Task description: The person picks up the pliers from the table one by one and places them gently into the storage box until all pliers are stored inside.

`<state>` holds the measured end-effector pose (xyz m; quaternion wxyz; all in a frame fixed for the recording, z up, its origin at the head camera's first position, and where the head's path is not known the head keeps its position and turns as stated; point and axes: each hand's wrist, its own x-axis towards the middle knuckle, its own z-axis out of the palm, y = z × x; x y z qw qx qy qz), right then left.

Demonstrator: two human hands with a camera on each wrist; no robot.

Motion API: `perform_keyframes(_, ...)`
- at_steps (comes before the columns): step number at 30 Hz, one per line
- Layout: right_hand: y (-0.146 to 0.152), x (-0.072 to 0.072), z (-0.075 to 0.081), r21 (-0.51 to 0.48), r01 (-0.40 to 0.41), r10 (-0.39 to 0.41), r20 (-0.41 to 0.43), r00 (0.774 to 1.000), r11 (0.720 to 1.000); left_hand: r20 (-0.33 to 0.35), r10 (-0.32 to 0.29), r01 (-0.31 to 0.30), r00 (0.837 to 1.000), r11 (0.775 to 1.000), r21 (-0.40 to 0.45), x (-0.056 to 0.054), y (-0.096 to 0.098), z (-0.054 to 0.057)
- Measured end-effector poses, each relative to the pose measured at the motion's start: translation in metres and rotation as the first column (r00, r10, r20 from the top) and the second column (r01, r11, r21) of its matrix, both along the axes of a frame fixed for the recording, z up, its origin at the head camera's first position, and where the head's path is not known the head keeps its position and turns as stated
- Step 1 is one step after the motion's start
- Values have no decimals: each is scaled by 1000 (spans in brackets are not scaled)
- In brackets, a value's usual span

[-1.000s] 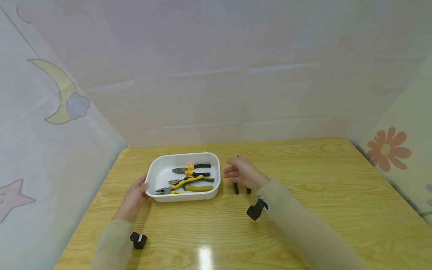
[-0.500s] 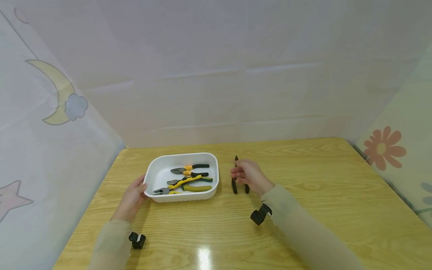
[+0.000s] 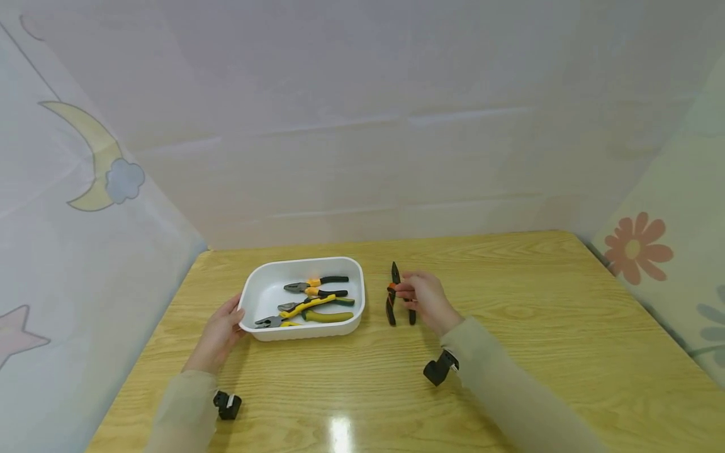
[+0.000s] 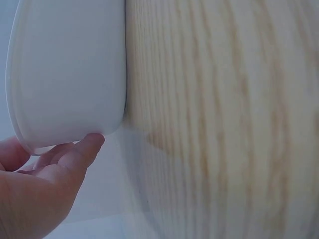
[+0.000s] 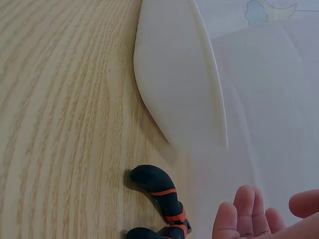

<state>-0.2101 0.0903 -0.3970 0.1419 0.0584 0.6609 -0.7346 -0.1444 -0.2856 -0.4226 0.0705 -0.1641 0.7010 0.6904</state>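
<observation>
My left hand [image 3: 219, 333] grips the left end of a white tray [image 3: 269, 289], thumb at the rim and fingers against the outer wall [image 4: 75, 74]. Inside lie several pliers, among them an orange-and-black pair [image 3: 334, 279] and ones with yellow [image 3: 308, 306] and olive-green handles [image 3: 328, 317]. To the right of the tray, long-nose pliers [image 3: 391, 308] lie on the table, jaws pointing away from me. Over their right side hovers my right hand [image 3: 428, 299], its fingers loosely bent. The right wrist view shows these fingers [image 5: 244, 214] apart from the black handles with orange stripes [image 5: 164, 199].
The wooden table [image 3: 294, 390] runs back to a pale cloth wall [image 3: 362, 157]. Printed cloth with a moon [image 3: 102, 160] stands at the left, and one with a flower [image 3: 634, 248] at the right. Each wrist wears a small black camera [image 3: 438, 369].
My right hand has drawn back to the right from beside the tray, uncovering more of the long-nose pliers. The left hand stays on the tray; the whole view has shifted slightly.
</observation>
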Motion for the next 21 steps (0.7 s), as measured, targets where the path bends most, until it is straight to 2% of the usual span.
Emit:
perform_keyframes(7, 2, 4, -6, 98, 35, -33, -27, 999, 995, -1, -3, 3, 1000, 1000, -14, 1, -1, 0)
perform_keyframes(12, 1, 7, -13, 237, 10, 15, -102, 995, 971, 1, -13, 13, 1000, 999, -39, 1, -1, -1)
perform_keyframes(16, -2, 9, -17, 382, -29, 96, -156, 983, 924, -2, -24, 24, 1000, 999, -41, 2, -1, 0)
perform_keyframes(19, -4, 9, -19, 481, -82, 178, -157, 971, 873, -5, -24, 24, 1000, 999, -27, 2, 0, 1)
perform_keyframes(21, -5, 9, -20, 544, -124, 247, -159, 956, 830, -5, -24, 23, 1000, 999, -22, 2, -1, 1)
